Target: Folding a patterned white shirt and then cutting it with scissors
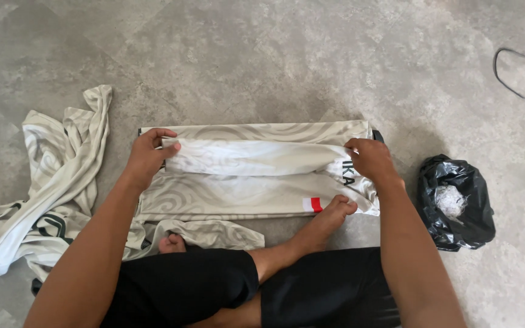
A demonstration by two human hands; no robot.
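Observation:
A cream shirt with a pale swirl pattern (244,197) lies flattened on the grey floor in front of me. My left hand (148,153) grips its left edge and my right hand (369,159) grips its right edge. Together they hold a fold of the cloth (250,157) lifted over the shirt's middle. A small red and white patch (312,205) shows near the lower right corner. My bare foot (329,218) rests on the shirt's lower right edge. I sit cross-legged in black shorts (329,288).
A heap of similar cream garments (50,188) lies at the left, reaching under my left arm. A black plastic bag (457,203) with something white inside sits at the right. A black cable loop (524,76) lies at the far upper right.

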